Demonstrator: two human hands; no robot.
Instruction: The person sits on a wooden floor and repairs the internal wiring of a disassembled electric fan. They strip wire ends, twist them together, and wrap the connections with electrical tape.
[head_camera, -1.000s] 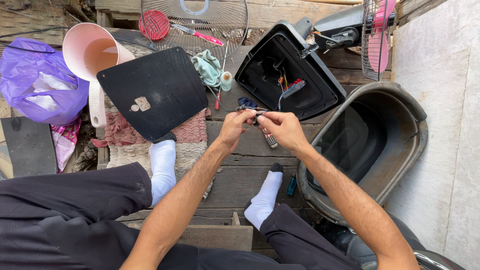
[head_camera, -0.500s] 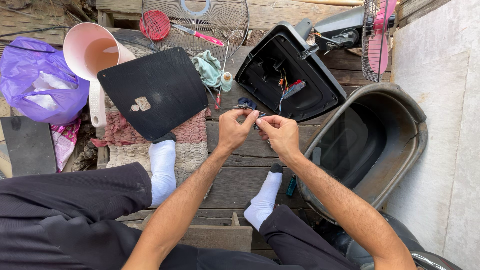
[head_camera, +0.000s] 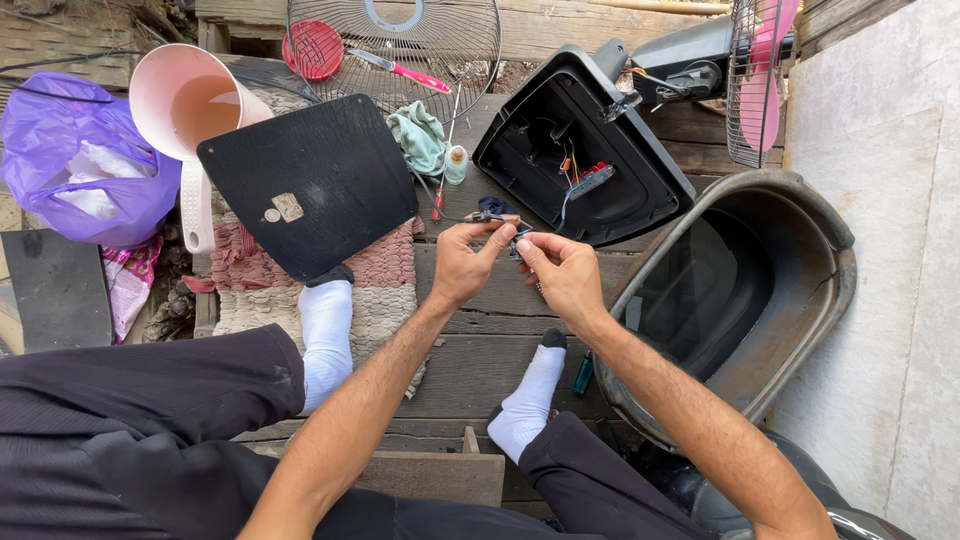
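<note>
Both hands meet at the centre of the frame, above the wooden planks (head_camera: 480, 340). The left hand (head_camera: 462, 265) pinches a small dark wired part (head_camera: 490, 216) between thumb and forefinger; the right hand (head_camera: 565, 275) closes its fingertips on the same piece from the other side, just beside the left. The part is too small to identify fully (a thin lead appears to trail toward the upper centre). It looks light and fiddly, probably with delicate wiring, so it is best held by its body rather than the lead.

Just above the hands lies an open black housing (head_camera: 585, 150) with coloured wires inside. A flat black panel (head_camera: 310, 185) sits at centre left, a pink jug (head_camera: 185, 100) at upper left, and a wire fan guard (head_camera: 400, 40) at top centre.
</note>
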